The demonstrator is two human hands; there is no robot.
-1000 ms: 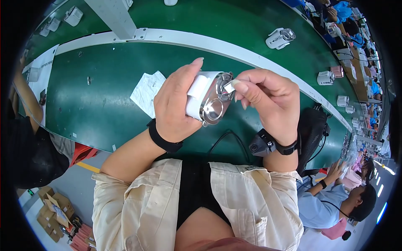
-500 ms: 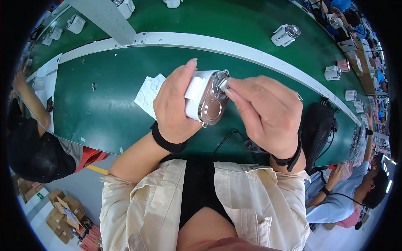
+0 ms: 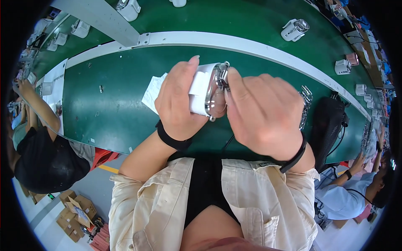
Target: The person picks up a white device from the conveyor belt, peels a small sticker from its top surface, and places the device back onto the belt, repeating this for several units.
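Observation:
My left hand point(image 3: 178, 98) is wrapped round a white rounded device point(image 3: 200, 95), which has a chrome-rimmed, rose-coloured glossy face turned to the right. It is held up above the green worktable. My right hand point(image 3: 266, 115) is closed, its thumb and forefinger pinching a small chrome piece point(image 3: 222, 79) against the upper part of that face. The fingertips hide most of the piece, so I cannot tell whether it is fastened there. A creased white sheet point(image 3: 152, 94) lies on the table behind my left hand.
A white rail point(image 3: 217, 39) crosses beyond the worktable point(image 3: 113, 113), with similar white devices point(image 3: 295, 30) past it. Several shiny metal parts point(image 3: 306, 104) and a black mesh object point(image 3: 328, 127) lie to the right. People sit at both sides.
My right hand has rotated, its back now turned more upward, still pinching at the device's face. The device has turned a little to the right, and the view has shifted slightly.

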